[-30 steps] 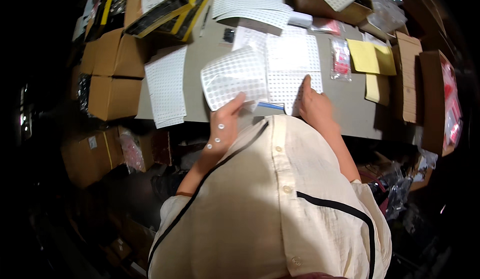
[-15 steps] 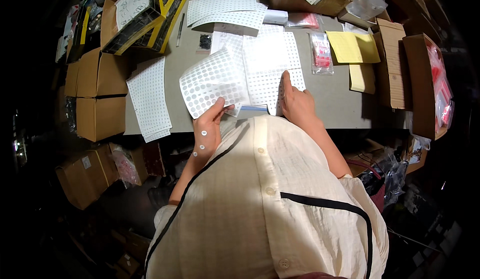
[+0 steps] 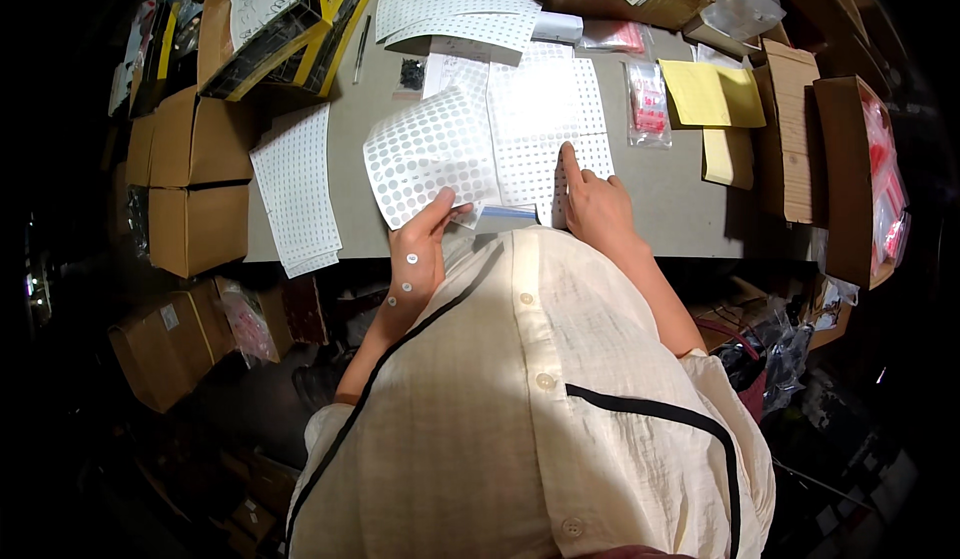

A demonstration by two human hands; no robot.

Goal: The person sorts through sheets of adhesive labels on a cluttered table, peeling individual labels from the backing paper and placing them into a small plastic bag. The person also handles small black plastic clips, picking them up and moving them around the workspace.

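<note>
My left hand (image 3: 425,234) pinches the lower edge of a sheet of grey round dots (image 3: 425,154) between thumb and fingers, tilting it off the papers. A few small white round stickers (image 3: 412,259) cling to the back of that hand and the wrist. On the right, my right hand (image 3: 600,206) rests with its index finger stretched onto a white sheet of small printed round stickers (image 3: 590,109). Its other fingers are loosely bent, and I see nothing in them. A glossy, glare-washed sheet (image 3: 530,109) lies between the hands.
More sticker sheets lie at left (image 3: 297,189) and far back (image 3: 455,9). Beside them are a pen (image 3: 361,49), a small bag of black pieces (image 3: 410,77), a bag of red-and-white packets (image 3: 649,104) and yellow paper (image 3: 712,94). Cardboard boxes (image 3: 200,229) flank the grey table.
The view has shifted slightly. My right fingertip has slid a little to the left on the sheet. My left hand keeps its hold on the dotted sheet.
</note>
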